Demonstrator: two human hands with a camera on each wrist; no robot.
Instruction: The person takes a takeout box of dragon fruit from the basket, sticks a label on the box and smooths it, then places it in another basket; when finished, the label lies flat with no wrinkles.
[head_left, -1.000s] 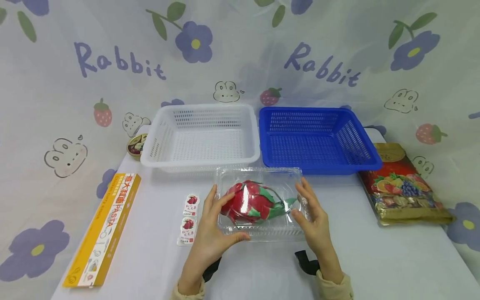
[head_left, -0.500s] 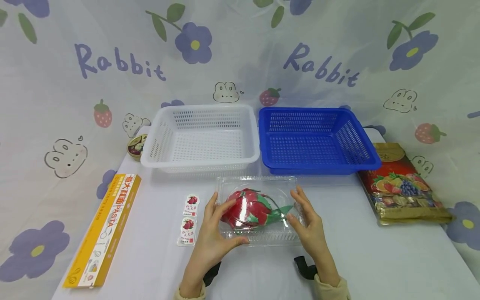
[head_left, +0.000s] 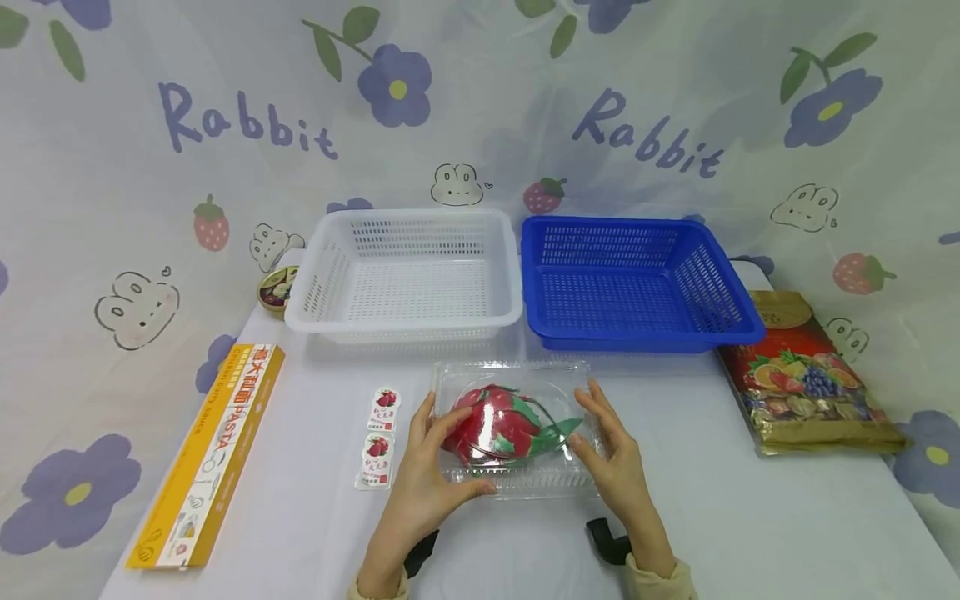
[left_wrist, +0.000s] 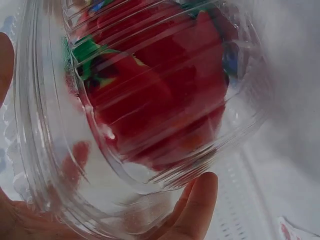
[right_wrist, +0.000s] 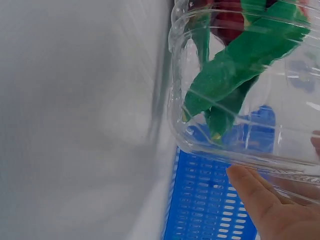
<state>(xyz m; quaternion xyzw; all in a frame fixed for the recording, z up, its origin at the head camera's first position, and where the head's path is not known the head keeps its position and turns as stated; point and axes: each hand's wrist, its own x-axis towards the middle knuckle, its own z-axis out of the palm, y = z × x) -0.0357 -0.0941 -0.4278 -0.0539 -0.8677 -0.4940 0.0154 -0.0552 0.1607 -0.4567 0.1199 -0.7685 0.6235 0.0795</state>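
Note:
A clear plastic clamshell box [head_left: 517, 486] with a red dragon fruit [head_left: 491, 425] inside is held between both hands, in front of the two baskets. My left hand [head_left: 429, 479] grips the box's left end, thumb on the near edge and fingers along the side. At the other end my right hand [head_left: 615, 467] holds the right side between thumb and fingers. Through the ribbed plastic, the left wrist view shows the red fruit [left_wrist: 160, 95] close up. Green leaf tips [right_wrist: 235, 70] of the fruit point to the right end in the right wrist view.
Behind stand a white basket [head_left: 405, 325] and a blue basket [head_left: 645, 340]. A strip of dragon fruit stickers [head_left: 377, 446] lies left of the box. Farther left are a yellow pasta box [head_left: 210, 458] and a round tin [head_left: 276, 290]. On the right lies a red and gold bag [head_left: 810, 375].
Both hands have brought the box nearer to the person and lower, with the right hand shifting slightly left. Both hands keep their hold.

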